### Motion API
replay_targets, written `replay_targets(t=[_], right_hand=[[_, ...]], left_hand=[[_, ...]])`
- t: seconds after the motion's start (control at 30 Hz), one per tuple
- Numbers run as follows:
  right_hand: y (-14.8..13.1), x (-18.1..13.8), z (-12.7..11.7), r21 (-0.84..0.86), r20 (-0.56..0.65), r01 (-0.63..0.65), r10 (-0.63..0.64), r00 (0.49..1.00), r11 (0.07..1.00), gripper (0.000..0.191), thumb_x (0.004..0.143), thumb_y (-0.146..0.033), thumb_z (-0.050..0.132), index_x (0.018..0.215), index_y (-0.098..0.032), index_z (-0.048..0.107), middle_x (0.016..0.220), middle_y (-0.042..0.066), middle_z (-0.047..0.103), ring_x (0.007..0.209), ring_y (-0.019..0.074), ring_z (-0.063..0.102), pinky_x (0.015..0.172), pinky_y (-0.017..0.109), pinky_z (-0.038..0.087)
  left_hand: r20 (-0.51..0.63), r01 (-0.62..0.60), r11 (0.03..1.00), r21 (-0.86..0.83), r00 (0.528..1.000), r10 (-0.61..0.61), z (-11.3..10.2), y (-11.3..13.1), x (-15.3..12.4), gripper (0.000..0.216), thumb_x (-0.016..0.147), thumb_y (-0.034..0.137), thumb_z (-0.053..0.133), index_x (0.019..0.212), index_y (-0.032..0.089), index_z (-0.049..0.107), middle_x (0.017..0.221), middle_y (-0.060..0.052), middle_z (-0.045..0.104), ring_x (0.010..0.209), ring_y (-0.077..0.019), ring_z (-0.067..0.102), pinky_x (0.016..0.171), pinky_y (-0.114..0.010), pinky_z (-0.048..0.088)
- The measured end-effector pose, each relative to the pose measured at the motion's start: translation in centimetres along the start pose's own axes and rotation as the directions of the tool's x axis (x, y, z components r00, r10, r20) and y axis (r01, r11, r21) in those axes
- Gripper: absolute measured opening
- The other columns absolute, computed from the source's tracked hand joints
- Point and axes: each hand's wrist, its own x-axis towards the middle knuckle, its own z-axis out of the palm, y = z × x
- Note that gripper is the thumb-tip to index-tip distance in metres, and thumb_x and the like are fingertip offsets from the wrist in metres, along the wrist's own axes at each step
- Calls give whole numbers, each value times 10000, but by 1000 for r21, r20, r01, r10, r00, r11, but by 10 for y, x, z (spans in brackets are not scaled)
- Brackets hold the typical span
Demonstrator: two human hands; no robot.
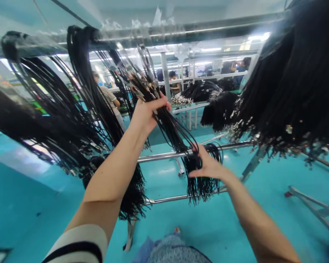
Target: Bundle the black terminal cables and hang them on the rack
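Factory hall, teal floor [167, 226], racks of black cables | many bundles already hang from the top bar [181, 31]; one bundle [170, 128] is in hand, slanting down to the rail [159, 157] | left hand [146, 113] raised, clenched round its upper part | right hand [205, 164] low, arm stretched, gripping its looped end.

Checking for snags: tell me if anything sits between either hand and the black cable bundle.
Nothing visible does. The left hand grips the black cable bundle near its upper end; the right hand clasps it lower down, at the metal rail.
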Motion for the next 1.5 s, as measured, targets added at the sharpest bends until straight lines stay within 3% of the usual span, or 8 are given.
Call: replay_targets(t=[0.2, 0.37, 0.53, 0.77, 0.9, 1.07, 1.23, 1.5], right_hand=[[91, 74, 95, 215, -246, -192, 243, 938, 958, 357, 727, -430, 579, 985, -185, 613, 1016, 72, 570, 942, 196, 525, 774, 347, 455], [125, 156, 57, 306, -129, -9, 51, 990, 952, 233, 738, -376, 575, 824, -168, 639, 954, 46, 620, 925, 169, 546, 774, 311, 447], [172, 205, 34, 383, -432, -47, 224, 874, 923, 266, 729, -379, 574, 865, -151, 580, 736, 13, 613, 708, 135, 591, 734, 306, 452], [183, 205, 126, 547, 278, -174, 18, 960, 819, 599, 583, -309, 692, 1138, -201, 493, 910, 28, 608, 842, 148, 570, 677, 253, 448], [203, 245, 110, 447, 246, -164, 55, 968, 879, 345, 647, -412, 612, 857, -140, 571, 643, 0, 569, 603, 142, 545, 585, 274, 443], [265, 286, 49, -135, -285, -163, 119, 951, 977, 252, 740, -337, 501, 899, -156, 572, 873, 100, 612, 802, 212, 559, 673, 295, 411], [306, 254, 74, -355, 324, -140, 263, 909, 924, 186, 678, -354, 588, 772, -200, 633, 735, 43, 636, 709, 179, 572, 603, 234, 396], [333, 262, 88, -401, 329, -210, 354, 876, 892, 261, 719, -303, 547, 915, -168, 653, 882, 114, 643, 828, 231, 585, 673, 287, 424]], left_hand=[[-86, -238, 966, 104, 965, 247, -11, 13, 34, 109, 678, 145, 611, 645, 170, 510, 581, 28, 474, 540, -92, 515, 570, -269, 463], [-189, -445, 877, 180, 860, 475, -42, 19, 63, 153, 667, 90, 625, 618, 180, 511, 611, 25, 474, 538, -93, 494, 550, -277, 443], [-272, -403, 859, 317, 828, 489, -68, -4, 85, 169, 660, 198, 664, 609, 193, 502, 608, 21, 476, 579, -118, 526, 598, -289, 456], [-377, -287, 892, 349, 828, 414, -71, -28, 122, 194, 630, 212, 669, 573, 178, 486, 534, 27, 465, 474, -95, 476, 501, -257, 429], [-332, -253, 848, 466, 838, 433, -69, -28, 121, 214, 615, 252, 687, 572, 177, 491, 527, 22, 478, 491, -99, 481, 506, -253, 431], [-325, -228, 768, 598, 807, 492, -79, -33, 105, 261, 606, 345, 699, 631, 177, 501, 556, 13, 509, 537, -109, 514, 540, -257, 447], [-385, -212, 732, 648, 737, 555, -81, -36, 109, 265, 624, 370, 682, 650, 176, 503, 540, 21, 489, 537, -113, 524, 517, -251, 440], [-422, -224, 722, 654, 684, 595, -66, -36, 115, 222, 639, 308, 673, 661, 172, 499, 569, 21, 506, 553, -115, 537, 542, -263, 442]])
